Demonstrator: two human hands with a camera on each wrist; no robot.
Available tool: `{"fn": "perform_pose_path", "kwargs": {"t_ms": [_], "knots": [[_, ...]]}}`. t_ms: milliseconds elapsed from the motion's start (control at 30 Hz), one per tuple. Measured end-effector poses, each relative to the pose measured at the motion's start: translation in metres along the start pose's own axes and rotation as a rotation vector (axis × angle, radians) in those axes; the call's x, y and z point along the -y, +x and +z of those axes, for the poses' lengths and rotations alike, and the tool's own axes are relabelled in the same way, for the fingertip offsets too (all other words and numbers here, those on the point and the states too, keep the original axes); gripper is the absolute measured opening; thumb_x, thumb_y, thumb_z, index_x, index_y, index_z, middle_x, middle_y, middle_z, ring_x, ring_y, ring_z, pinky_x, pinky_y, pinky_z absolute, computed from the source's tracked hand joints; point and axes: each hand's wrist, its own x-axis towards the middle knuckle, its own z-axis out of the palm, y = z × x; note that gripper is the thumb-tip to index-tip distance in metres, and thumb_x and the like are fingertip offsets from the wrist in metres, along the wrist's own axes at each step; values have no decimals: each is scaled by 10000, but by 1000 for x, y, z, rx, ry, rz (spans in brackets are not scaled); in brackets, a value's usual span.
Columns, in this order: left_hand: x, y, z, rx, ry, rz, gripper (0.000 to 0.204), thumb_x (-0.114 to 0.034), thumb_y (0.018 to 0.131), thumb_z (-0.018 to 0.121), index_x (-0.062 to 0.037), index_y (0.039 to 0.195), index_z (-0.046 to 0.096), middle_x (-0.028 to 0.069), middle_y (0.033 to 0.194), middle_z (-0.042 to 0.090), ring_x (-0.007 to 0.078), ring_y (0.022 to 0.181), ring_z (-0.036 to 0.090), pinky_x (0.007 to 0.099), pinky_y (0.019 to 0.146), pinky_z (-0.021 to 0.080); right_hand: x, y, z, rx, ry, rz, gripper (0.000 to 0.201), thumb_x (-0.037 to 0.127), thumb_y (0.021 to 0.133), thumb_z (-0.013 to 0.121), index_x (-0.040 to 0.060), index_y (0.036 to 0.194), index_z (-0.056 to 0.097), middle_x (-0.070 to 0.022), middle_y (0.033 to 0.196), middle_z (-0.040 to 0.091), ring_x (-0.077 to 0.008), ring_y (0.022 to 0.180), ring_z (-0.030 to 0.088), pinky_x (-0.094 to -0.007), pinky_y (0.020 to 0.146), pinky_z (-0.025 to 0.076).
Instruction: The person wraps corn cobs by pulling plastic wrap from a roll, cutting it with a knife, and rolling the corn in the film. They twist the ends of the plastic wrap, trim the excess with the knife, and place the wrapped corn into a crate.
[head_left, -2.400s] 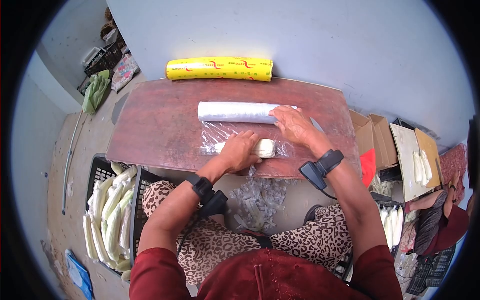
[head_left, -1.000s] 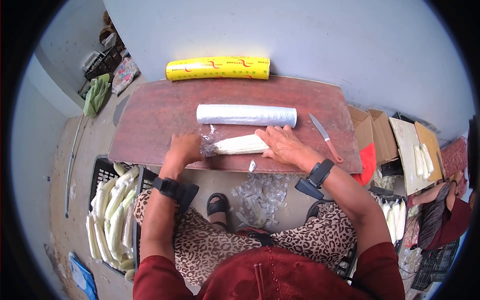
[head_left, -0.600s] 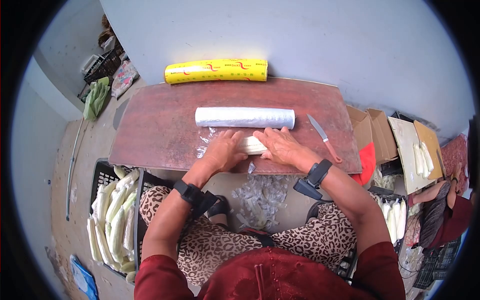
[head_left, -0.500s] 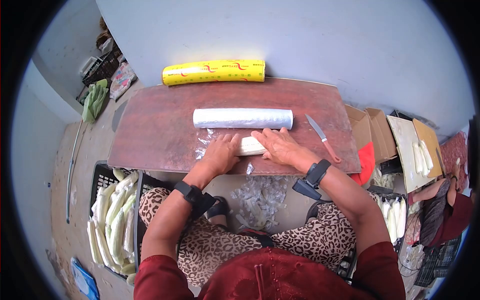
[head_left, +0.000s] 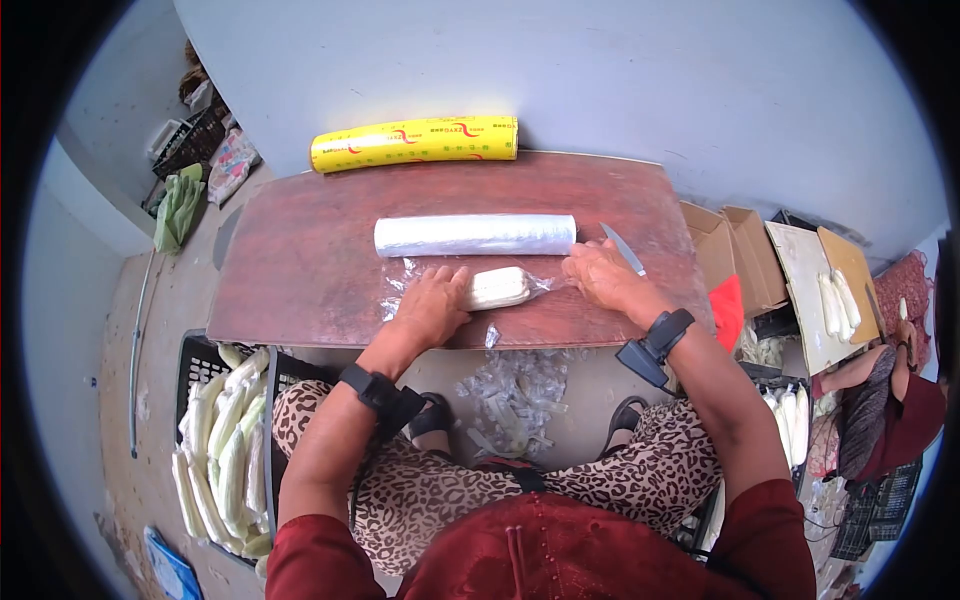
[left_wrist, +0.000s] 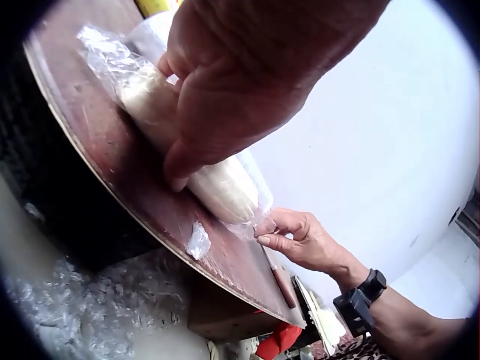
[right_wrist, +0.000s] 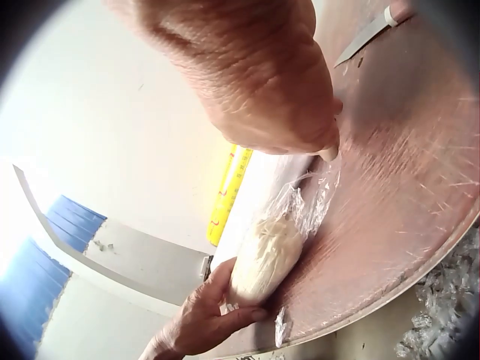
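Note:
A pale ear of corn [head_left: 498, 287] in clear cling film lies near the front of the brown table [head_left: 300, 220]. My left hand [head_left: 435, 305] grips it, thumb on the near side and fingers on the far side, as the left wrist view shows. At its right end my right hand [head_left: 605, 275] pinches the loose tail of film [right_wrist: 319, 199], drawn out and twisted. Crumpled film [left_wrist: 105, 49] sticks out past the other end. Just behind lies the white roll of cling film [head_left: 475, 235].
A knife [head_left: 625, 250] lies beyond my right hand, its handle hidden there in the head view. A yellow printed roll [head_left: 415, 143] sits at the back edge. Crates of corn [head_left: 225, 450] flank my legs; film scraps [head_left: 515, 400] litter the floor. Another person [head_left: 890, 420] sits at right.
Both hands were on the corn about half a second ago. My right hand has since moved right, off the corn, to the film's tail; my left hand stays on the corn.

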Motion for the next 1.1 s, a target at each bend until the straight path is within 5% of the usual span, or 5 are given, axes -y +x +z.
{"fn": "perform_pose_path", "kwargs": {"t_ms": [233,467,633,733,1100], "knots": [[-2,-2,-3,24,8,-13,678,-181,761,710,2,1334,396,230,1227,535,394,1176,483,437,1010,395,-40,-34,-7,-90,105,337,264,223,792,719,4,856,585,-191,963,614,-384,976,580,-483,807,461],[2,-6,3,-44,80,-31,784,-197,726,757,22,1363,357,181,1198,533,343,1157,497,438,965,403,-50,-58,-18,114,237,643,347,244,786,741,-44,943,628,-254,921,640,-381,887,631,-451,742,484],[4,-7,2,-76,86,5,739,-201,723,760,19,1329,399,172,1198,531,340,1151,500,442,954,407,-66,-61,-3,40,356,662,271,187,798,714,-62,785,610,-239,626,602,-362,583,630,-473,569,456],[2,-6,0,-71,67,18,659,-205,725,756,0,1270,449,159,1181,537,331,1137,502,439,938,410,-64,-58,-5,137,317,744,308,235,824,661,-53,719,631,-221,592,603,-340,591,629,-445,629,494],[0,-3,5,-161,156,-32,506,-244,726,753,-52,1151,558,137,1107,546,303,1086,499,415,900,421,-107,-77,20,-134,43,546,226,143,908,492,-37,941,625,-300,949,628,-480,873,604,-512,738,483]]}}
